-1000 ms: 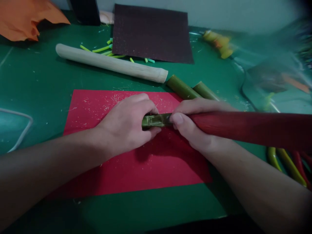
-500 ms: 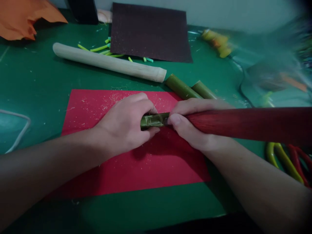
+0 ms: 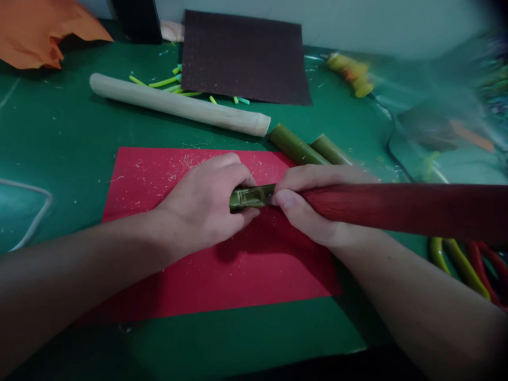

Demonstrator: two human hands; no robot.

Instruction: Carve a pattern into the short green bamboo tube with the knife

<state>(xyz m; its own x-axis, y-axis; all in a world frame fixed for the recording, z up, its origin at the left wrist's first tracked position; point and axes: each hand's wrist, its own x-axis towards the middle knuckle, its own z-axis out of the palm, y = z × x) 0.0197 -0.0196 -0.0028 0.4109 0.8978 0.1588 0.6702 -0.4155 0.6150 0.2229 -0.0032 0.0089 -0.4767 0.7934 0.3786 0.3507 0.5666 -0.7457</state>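
We're peering forward and down from the head, close above left hand (image 3: 212,200) and right hand (image 3: 307,218), mid-frame.

Handle (image 3: 416,210): dark red, faint darker streaks. Bamboo piece (image 3: 251,196): dark green, paler lines across. Red mat (image 3: 206,286): crimson, pale flecks, densest on far side. Table (image 3: 55,127): deep green, pale specks. Far sheet (image 3: 246,58): dark brown, pale specks. Pole (image 3: 178,106): creamy off-white. Two tubes (image 3: 299,146): olive green, right one paler. Far-right tool (image 3: 351,74): yellow, orange patch. Far-left paper (image 3: 35,29): orange. Sticks (image 3: 164,81): yellow-green, bit of teal. Near-right grips (image 3: 467,269): one pair yellow-green, other red.
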